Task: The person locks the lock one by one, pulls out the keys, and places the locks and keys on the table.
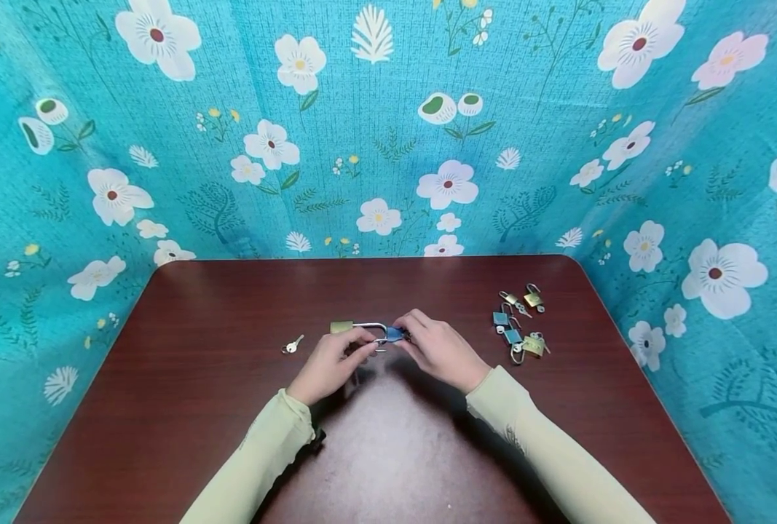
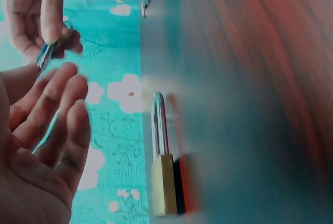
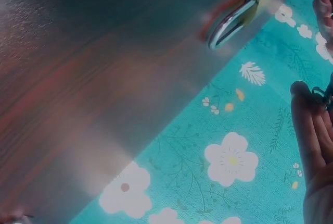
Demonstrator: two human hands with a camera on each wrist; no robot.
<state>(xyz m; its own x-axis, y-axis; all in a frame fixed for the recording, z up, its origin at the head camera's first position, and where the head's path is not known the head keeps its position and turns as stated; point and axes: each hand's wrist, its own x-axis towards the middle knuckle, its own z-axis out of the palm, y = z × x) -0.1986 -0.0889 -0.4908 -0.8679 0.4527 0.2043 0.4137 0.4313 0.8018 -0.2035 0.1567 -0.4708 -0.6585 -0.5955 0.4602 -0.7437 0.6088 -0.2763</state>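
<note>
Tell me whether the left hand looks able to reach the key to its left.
Probably yes: only tabletop shows between the left hand and the key, though that hand pinches the blue padlock and might need freeing first.

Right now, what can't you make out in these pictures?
Head: right end of the blue padlock, covered by the right hand's grip.
Head: teeth of silver key, too small.
Left wrist: any marking on the brass padlock, blurred.
Right wrist: that same hand, cut off by the right edge.

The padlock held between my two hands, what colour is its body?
Blue; the padlock body shows best in the head view.
</note>
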